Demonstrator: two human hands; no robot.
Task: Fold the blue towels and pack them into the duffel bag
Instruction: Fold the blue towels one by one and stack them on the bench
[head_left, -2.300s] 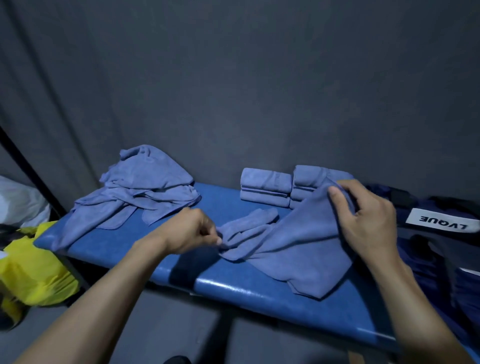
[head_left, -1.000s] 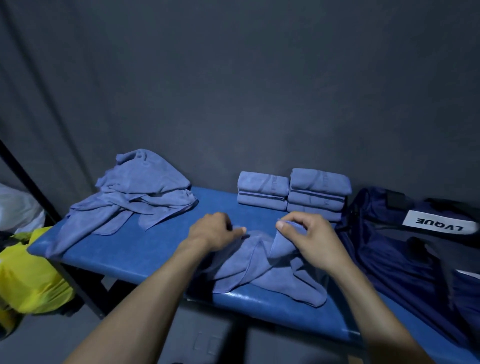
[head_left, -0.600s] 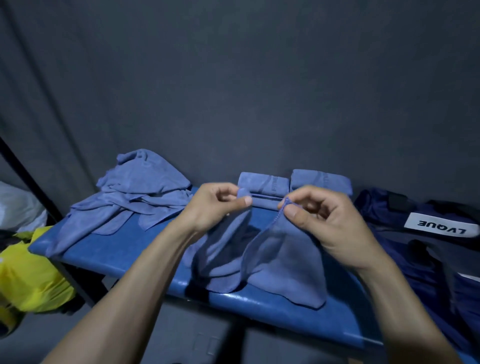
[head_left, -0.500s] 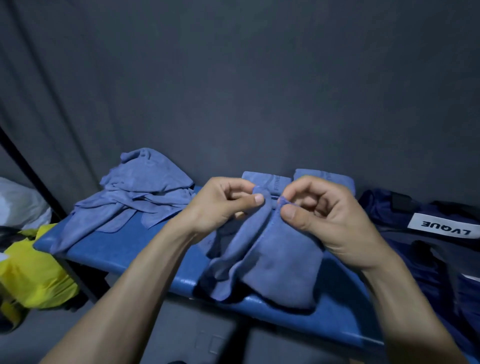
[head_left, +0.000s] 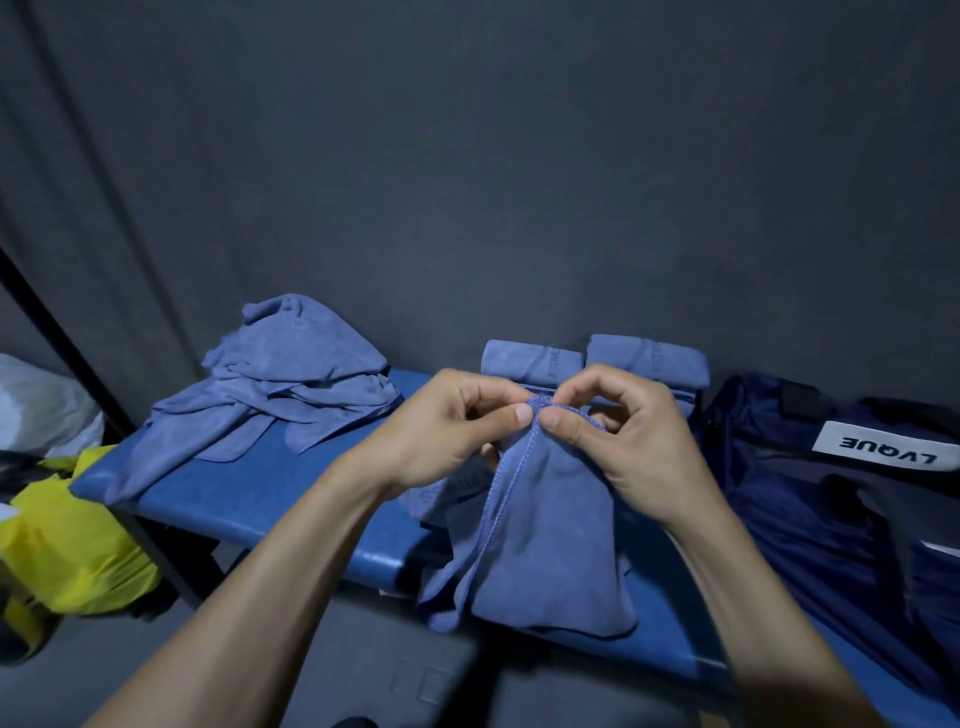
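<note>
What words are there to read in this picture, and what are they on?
"LVQUE", upside down, on the white label of the navy duffel bag.
Embossed letters on the held towel and on the folded towels: too faint to read.

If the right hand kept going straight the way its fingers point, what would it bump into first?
The right hand points left, pinching the towel edge, so it would meet the left hand first; their thumbs look nearly touching, though depth is unclear.
</note>
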